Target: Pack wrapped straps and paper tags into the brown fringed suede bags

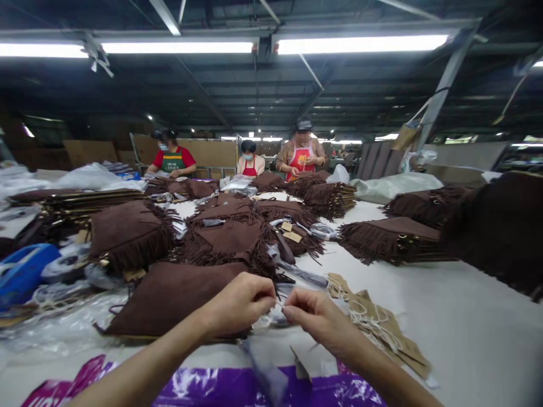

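Observation:
My left hand (240,302) and my right hand (316,316) meet above the table edge, both pinched shut on a thin white string (279,305) between the fingertips. Just behind the left hand lies a flat brown suede bag (165,297). To the right of the right hand sits a pile of tan paper tags with white strings (377,322). Under my forearms lies purple plastic film (237,387).
Stacks of brown fringed suede bags (229,237) cover the white table (466,328), with more at the right (394,240). A blue item (21,271) and clear plastic sit at left. Three people in aprons (301,152) work at the far end.

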### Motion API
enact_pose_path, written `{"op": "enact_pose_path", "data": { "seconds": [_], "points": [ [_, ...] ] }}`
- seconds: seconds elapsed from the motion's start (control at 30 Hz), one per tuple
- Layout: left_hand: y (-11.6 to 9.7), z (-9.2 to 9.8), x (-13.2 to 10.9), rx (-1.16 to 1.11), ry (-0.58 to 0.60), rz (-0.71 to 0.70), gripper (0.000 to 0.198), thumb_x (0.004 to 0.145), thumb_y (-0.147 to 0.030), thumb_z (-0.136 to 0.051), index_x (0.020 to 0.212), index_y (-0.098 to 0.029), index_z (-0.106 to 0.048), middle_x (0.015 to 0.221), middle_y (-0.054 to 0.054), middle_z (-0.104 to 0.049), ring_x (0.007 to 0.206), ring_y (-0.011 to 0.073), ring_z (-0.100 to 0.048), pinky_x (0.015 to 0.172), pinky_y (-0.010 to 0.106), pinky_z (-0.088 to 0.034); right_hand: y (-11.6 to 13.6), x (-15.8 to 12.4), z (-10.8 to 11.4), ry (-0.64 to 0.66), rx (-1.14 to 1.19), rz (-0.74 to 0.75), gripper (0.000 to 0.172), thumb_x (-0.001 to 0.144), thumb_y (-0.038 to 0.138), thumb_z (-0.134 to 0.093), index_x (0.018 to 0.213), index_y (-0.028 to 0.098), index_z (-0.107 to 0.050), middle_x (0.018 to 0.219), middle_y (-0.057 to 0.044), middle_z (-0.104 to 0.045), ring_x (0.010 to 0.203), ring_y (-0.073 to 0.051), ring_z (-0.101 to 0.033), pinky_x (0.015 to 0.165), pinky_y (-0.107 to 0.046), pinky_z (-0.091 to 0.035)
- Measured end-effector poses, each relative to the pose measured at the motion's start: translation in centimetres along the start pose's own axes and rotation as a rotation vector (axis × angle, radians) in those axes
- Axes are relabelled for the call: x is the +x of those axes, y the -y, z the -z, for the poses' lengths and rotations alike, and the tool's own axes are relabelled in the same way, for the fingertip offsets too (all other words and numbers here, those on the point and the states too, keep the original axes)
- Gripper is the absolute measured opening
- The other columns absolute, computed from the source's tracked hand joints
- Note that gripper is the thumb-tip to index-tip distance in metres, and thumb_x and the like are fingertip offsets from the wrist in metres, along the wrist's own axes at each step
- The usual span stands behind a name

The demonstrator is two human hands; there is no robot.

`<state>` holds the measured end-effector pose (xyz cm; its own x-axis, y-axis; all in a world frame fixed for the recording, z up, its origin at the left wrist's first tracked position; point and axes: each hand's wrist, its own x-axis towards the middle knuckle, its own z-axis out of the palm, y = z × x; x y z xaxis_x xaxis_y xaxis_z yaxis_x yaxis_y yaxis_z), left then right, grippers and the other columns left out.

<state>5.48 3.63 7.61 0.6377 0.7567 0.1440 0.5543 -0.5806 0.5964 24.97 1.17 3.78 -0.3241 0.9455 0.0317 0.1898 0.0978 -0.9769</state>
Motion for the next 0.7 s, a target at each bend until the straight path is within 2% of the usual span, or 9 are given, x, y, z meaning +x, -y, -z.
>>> {"op": "enact_pose_path", "data": {
  "seconds": [0.07, 0.17, 0.3, 0.43, 0.5, 0.6, 0.67, 0.7],
  "points": [
    [1.5, -0.1, -0.8, 0.035, 0.032, -0.012, 0.017, 0.079, -0.011, -0.050, 0.076, -0.016, -0.065, 0.068, -0.002, -0.061, 0.064, 0.0118, -0.052, 0.059, 0.021, -0.035, -0.3, -0.2, 0.1, 0.039, -0.030, 0.006, 0.027, 0.074, 0.044, -0.066, 0.068, 0.018, -0.058, 0.058, 0.005, -0.047, 0.055, -0.010, -0.039, 0.051, -0.022, -0.030],
    [3.5, -0.8, -1.9, 0.244, 0.083, -0.054, 0.014, 0.075, -0.008, -0.054, 0.077, -0.017, -0.064, 0.079, 0.002, -0.063, 0.075, 0.0159, -0.055, 0.065, 0.025, -0.037, -1.5, -0.7, -0.1, 0.128, -0.019, -0.128, 0.023, 0.073, 0.041, -0.061, 0.074, 0.019, -0.058, 0.054, 0.008, -0.041, 0.048, -0.009, -0.033, 0.046, -0.022, -0.025],
    [4.8, -2.1, -2.5, 0.420, 0.121, -0.100, 0.010, 0.073, -0.013, -0.059, 0.080, -0.019, -0.063, 0.091, 0.005, -0.060, 0.087, 0.0211, -0.053, 0.074, 0.032, -0.038, -3.4, -0.9, -0.7, 0.130, -0.074, -0.153, 0.016, 0.072, 0.035, -0.057, 0.068, 0.019, -0.054, 0.057, 0.005, -0.047, 0.052, -0.010, -0.040, 0.049, -0.021, -0.030],
    [4.9, -3.5, -2.1, 0.431, 0.098, -0.093, 0.007, 0.076, -0.014, -0.056, 0.078, -0.019, -0.059, 0.094, 0.006, -0.058, 0.092, 0.0227, -0.049, 0.077, 0.034, -0.037, -4.2, -0.3, -1.1, 0.151, 0.007, -0.269, 0.026, 0.071, 0.046, -0.061, 0.072, 0.022, -0.052, 0.053, 0.008, -0.042, 0.043, -0.008, -0.033, 0.040, -0.020, -0.022],
    [5.2, -4.2, -1.9, 0.428, 0.079, -0.075, 0.009, 0.075, -0.012, -0.054, 0.081, -0.019, -0.057, 0.095, 0.006, -0.058, 0.092, 0.0228, -0.049, 0.078, 0.036, -0.037, -4.2, 0.2, -1.3, 0.125, 0.048, -0.272, 0.034, 0.070, 0.054, -0.064, 0.075, 0.022, -0.051, 0.055, 0.008, -0.046, 0.041, -0.007, -0.031, 0.038, -0.019, -0.020],
    [5.9, -5.4, -1.5, 0.422, 0.028, -0.025, 0.011, 0.076, -0.011, -0.051, 0.084, -0.018, -0.054, 0.095, 0.007, -0.060, 0.090, 0.0224, -0.049, 0.079, 0.037, -0.037, -3.9, 0.7, -1.5, 0.054, 0.077, -0.226, 0.041, 0.071, 0.060, -0.064, 0.073, 0.021, -0.051, 0.074, 0.002, -0.060, 0.040, -0.004, -0.029, 0.038, -0.019, -0.020],
    [6.3, -6.1, -1.2, 0.426, -0.016, 0.023, 0.008, 0.079, -0.013, -0.050, 0.084, -0.018, -0.054, 0.094, 0.008, -0.061, 0.089, 0.0230, -0.050, 0.079, 0.037, -0.037, -3.4, 1.2, -1.7, 0.033, 0.063, -0.192, 0.041, 0.073, 0.059, -0.063, 0.069, 0.019, -0.052, 0.101, -0.004, -0.064, 0.041, -0.002, -0.029, 0.040, -0.020, -0.020],
    [6.5, -6.3, -1.0, 0.421, -0.037, 0.050, 0.006, 0.080, -0.015, -0.049, 0.083, -0.018, -0.054, 0.092, 0.008, -0.062, 0.087, 0.0234, -0.051, 0.079, 0.037, -0.037, -3.2, 1.5, -1.7, 0.037, 0.053, -0.179, 0.040, 0.075, 0.057, -0.063, 0.068, 0.018, -0.054, 0.116, -0.006, -0.061, 0.042, -0.001, -0.030, 0.040, -0.020, -0.021]
  ]
}}
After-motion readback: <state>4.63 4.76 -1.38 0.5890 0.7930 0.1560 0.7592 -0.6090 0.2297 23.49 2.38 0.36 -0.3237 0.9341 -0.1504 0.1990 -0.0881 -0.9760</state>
